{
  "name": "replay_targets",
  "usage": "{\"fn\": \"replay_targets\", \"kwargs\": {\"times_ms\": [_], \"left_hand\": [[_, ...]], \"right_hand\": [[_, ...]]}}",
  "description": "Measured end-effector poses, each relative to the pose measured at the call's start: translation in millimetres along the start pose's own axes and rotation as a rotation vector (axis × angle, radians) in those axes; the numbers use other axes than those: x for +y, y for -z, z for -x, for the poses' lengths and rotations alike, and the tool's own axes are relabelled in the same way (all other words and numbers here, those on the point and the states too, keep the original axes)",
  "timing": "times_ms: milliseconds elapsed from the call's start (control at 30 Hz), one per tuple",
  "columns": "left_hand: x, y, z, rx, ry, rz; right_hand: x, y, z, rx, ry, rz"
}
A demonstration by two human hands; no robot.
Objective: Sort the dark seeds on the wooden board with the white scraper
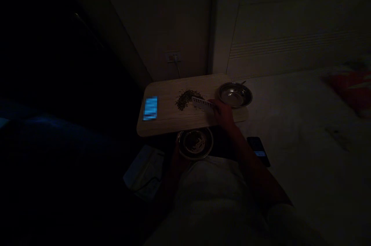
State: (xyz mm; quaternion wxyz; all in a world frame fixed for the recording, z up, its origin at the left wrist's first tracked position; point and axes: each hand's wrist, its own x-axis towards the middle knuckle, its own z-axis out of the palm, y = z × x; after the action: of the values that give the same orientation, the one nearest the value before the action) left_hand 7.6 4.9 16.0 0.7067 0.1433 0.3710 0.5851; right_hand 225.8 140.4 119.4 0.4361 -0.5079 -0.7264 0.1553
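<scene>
A: What is the biggest thing here?

B: The bed [304,130], off at three o'clock. It is pale and the room is very dark.

A: And next?

B: The small wooden table [171,120] in the middle. A glowing blue phone [150,108] lies on it at nine o'clock.

A: Any bowls?

B: Two. A shiny metal bowl [235,94] sits on the table at two o'clock. A second bowl [195,143] is at six o'clock, just below the table edge, with dark bits inside.

A: Where are the hands?

B: The right hand [223,113] is over the table, right next to the shiny bowl. Its fingers pinch a white comb-like tool [202,103]. The left hand [177,161] is under the second bowl. It is too dark to tell how its fingers are.

A: What does the tool touch?

B: Its far end is at the little pile of dark crumbs [185,99], at the middle of the table.

A: Anything else?

B: A dark phone [258,151] lies on the bed at four o'clock.
</scene>
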Motion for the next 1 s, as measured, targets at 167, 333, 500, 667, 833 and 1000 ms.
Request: {"fn": "replay_targets", "kwargs": {"times_ms": [167, 333, 500, 667, 833, 1000], "left_hand": [[-1, 4.2, 1, 0.059, -0.008, 0.051], [2, 6.1, 7, -0.002, -0.015, 0.073], [-5, 13.2, -1, 0.051, 0.017, 0.075], [-10, 17.8, -6, 0.074, -0.019, 0.064], [-9, 16.6, -7, 0.055, -0.009, 0.092], [-6, 14.6, -5, 0.029, 0.017, 0.12]], "right_hand": [[1, 1, 0, 0.017, -0.002, -0.014], [4, 0, 0, 0.004, 0.009, -0.008], [2, 0, -2, -0.007, 0.009, -0.015], [1, -2, -4, -0.03, 0.016, -0.019], [3, -3, 0, -0.042, 0.007, -0.013], [5, -1, 2, -0.057, 0.042, -0.019]]}}
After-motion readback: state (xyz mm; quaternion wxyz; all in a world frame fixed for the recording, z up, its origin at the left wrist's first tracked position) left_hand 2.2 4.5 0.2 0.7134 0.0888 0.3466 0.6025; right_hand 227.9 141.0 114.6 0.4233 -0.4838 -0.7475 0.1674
